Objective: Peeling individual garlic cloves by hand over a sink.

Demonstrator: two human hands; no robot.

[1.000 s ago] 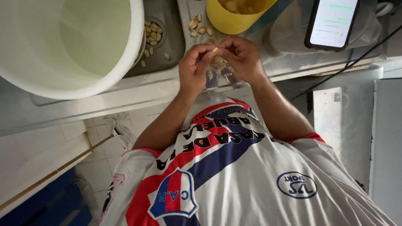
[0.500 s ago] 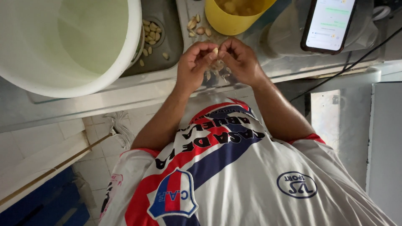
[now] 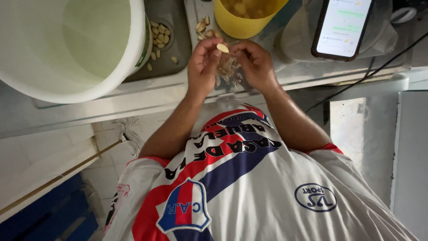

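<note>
My left hand [image 3: 203, 64] and my right hand [image 3: 257, 66] meet over the counter edge, fingertips together. Between them is a small pale peeled clove [image 3: 222, 47], pinched by my left fingers with my right fingertips against it. Under the hands lies a little heap of thin papery skins [image 3: 227, 73]. Just beyond the hands stands a yellow bowl [image 3: 243, 24] with pale pieces inside.
A large white bucket [image 3: 67, 44] fills the left. Several loose pale cloves [image 3: 159, 35] lie in a grey sink basin beside it, and a few more next to the yellow bowl. A lit phone [image 3: 341, 27] leans at the right, with a black cable [image 3: 365, 78] below.
The hands have shifted slightly and the pale clove now shows clearly at the fingertips. It was mostly hidden between the fingers before.
</note>
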